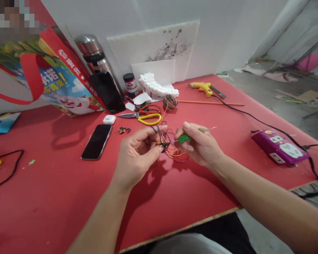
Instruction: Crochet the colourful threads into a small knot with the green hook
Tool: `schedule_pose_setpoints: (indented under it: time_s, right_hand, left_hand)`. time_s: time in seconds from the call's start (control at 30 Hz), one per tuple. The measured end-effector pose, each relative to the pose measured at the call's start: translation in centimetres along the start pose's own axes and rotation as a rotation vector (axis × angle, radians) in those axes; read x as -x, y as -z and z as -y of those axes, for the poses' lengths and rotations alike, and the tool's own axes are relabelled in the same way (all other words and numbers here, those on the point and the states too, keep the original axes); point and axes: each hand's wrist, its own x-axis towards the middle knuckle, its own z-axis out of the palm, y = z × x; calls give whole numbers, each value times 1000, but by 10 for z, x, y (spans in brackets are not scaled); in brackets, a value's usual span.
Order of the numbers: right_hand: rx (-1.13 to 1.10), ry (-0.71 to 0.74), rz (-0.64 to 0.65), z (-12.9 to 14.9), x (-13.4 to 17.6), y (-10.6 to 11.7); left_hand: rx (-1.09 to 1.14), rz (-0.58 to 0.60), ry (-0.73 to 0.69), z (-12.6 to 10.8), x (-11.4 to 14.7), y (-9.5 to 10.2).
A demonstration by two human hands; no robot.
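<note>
Between thumb and fingers my left hand (137,151) pinches a small multicoloured crochet piece (163,144), and dark yarn loops over its raised index finger. My right hand (201,143) is closed around the green handle of a crochet hook (184,138). One thin metal end of the hook reaches the crochet piece; the other sticks out to the right. Loose orange, pink and purple yarn (175,154) hangs in tangled strands between and below my hands. Behind them sits a ball of variegated yarn (170,102). Another small coloured crochet piece (124,130) lies left of my left hand.
Scissors (149,119), a phone (97,141) and a white earbud case (109,119) lie on the red table (55,197). A gift bag (66,84) and a thermos (91,49) stand back left. A yellow glue gun (202,88) and a corded purple box (280,147) are right.
</note>
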Motion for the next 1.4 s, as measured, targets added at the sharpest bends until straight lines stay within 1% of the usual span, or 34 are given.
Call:
schedule_pose_setpoints:
  time_s: [0.2, 0.3, 0.43, 0.53, 0.7, 0.8, 1.0, 1.17, 1.27, 1.4]
  right_hand:
    - [28, 41, -22, 4, 0, 1]
    - [63, 62, -34, 5, 1, 0]
    - [144, 134, -82, 7, 3, -1]
    - [188, 205, -107, 6, 5, 0]
    - [287, 308, -88, 0, 7, 3]
    - [404, 398, -80, 0, 10, 3]
    - [793, 735, -10, 6, 21, -6]
    - [1039, 933, 79, 2, 26, -12]
    - [1093, 1008, 87, -3, 26, -13]
    - [1104, 1028, 88, -6, 25, -13]
  left_hand:
    - [-153, 33, -115, 1, 2, 2]
    - [-226, 30, -169, 4, 2, 2]
    - [-320, -3, -219, 6, 2, 2]
    - [-364, -41, -223, 8, 1, 1]
    - [-388, -104, -223, 9, 0, 0]
    - [-396, -132, -222, 10, 0, -1]
    - [-438, -238, -181, 12, 0, -6]
    - [-512, -317, -156, 14, -1, -10]
    - [-514, -342, -148, 15, -2, -10]
    - [-491, -351, -134, 17, -2, -9]
